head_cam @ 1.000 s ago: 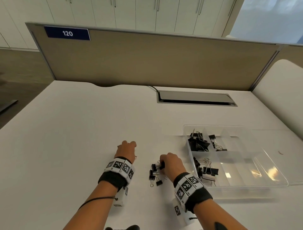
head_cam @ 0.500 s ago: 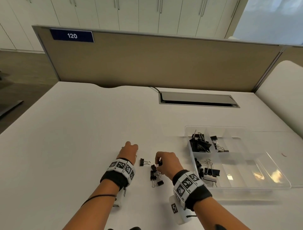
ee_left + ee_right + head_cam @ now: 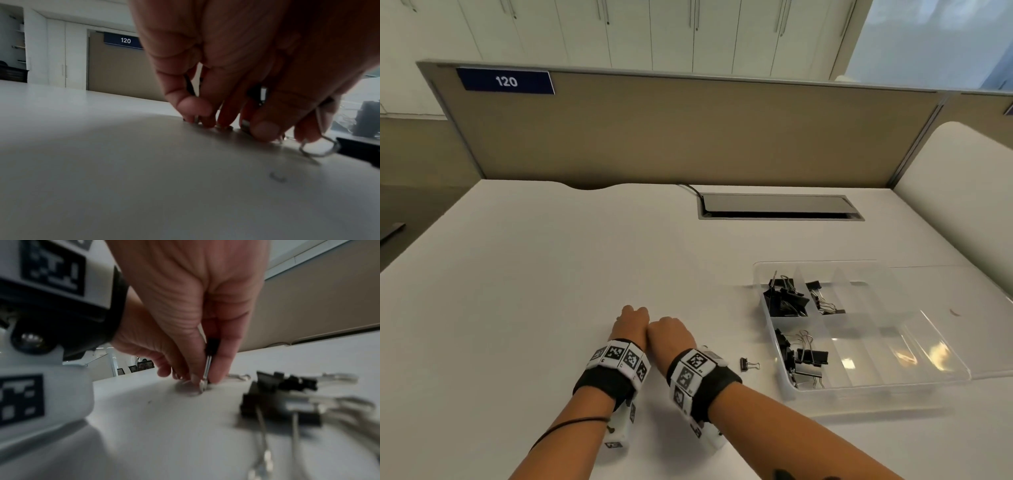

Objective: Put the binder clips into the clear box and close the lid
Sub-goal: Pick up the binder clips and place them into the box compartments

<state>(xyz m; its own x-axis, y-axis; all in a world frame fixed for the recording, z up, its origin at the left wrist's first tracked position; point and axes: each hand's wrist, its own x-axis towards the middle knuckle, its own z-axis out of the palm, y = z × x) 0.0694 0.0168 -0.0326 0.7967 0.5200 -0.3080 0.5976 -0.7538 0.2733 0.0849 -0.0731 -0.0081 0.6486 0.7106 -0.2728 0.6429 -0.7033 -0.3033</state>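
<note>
My two hands rest side by side on the white desk, left hand [image 3: 631, 318] touching right hand [image 3: 671, 330]. In the left wrist view my left hand [image 3: 205, 110] is curled down onto the desk with small black binder clips [image 3: 256, 94] between its fingers. My right hand [image 3: 205, 378] pinches one small binder clip [image 3: 211, 345] upright, wire end on the desk. More loose clips [image 3: 277, 402] lie beside it. One small clip [image 3: 749, 364] lies right of my right wrist. The clear box [image 3: 859, 397] stands open at the right, with clips [image 3: 786, 298] in its left compartments.
The box's clear lid [image 3: 969, 329] lies flat to the right of the box. A grey cable hatch [image 3: 780, 205] is set into the desk at the back. A tan partition [image 3: 688, 137] closes off the far edge.
My right hand has moved left until it touches my left hand. The loose clips that lay between the hands are now covered, except one to the right of my right wrist.
</note>
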